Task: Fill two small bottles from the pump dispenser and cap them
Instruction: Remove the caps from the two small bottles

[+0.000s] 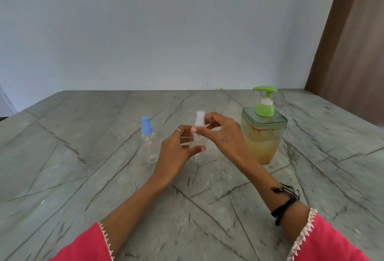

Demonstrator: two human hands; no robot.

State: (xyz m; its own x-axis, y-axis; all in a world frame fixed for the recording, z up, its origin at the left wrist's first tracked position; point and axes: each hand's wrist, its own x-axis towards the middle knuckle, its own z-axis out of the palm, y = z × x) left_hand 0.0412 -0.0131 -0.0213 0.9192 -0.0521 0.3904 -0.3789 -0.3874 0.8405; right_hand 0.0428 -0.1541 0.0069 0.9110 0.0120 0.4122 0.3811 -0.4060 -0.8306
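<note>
A clear small bottle with a white spray cap (200,118) stands at the table's middle. My left hand (178,152) wraps around its clear body, which is mostly hidden by the fingers. My right hand (223,134) pinches the white cap from the right. A second clear small bottle with a blue spray cap (148,140) stands upright to the left, untouched. The pump dispenser (263,127), a square clear jar of yellowish liquid with a green pump head, stands just right of my right hand.
The grey veined stone table (104,177) runs to a pale wall at the back. A brown panel (353,53) rises at the far right corner.
</note>
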